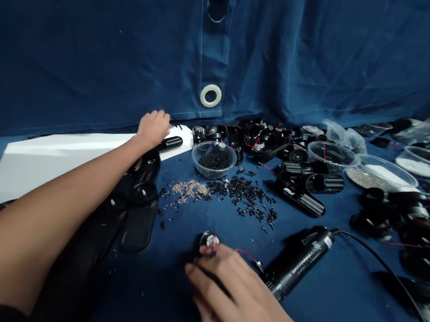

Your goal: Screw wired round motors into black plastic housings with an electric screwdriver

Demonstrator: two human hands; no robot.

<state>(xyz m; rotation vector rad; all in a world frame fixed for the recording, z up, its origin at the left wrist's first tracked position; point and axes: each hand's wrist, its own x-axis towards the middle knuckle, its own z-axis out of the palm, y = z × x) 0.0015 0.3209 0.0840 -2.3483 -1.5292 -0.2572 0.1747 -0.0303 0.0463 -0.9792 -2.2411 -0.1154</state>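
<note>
My left hand (154, 129) reaches far out over the white board (74, 148), fingers curled into a fist. What it grips, if anything, is hidden; a black ribbed part (172, 143) lies just below it. Close in front of me, my right hand (240, 295) has its fingers bent around a small round part (209, 240), black-rimmed with a pale centre and red wire. The wire trails right to a little metal end. Beside that hand lies a black corded electric screwdriver (301, 260), which neither hand appears to hold.
A clear bowl (214, 160) contains black screws. Silver screws (190, 190) and loose black screws (249, 196) are strewn before it. Black housings (302, 192) lie right, flat black pieces (140, 226) left. Clear tubs (386, 170) and wired parts crowd the right. Blue cloth (106, 54) hangs behind.
</note>
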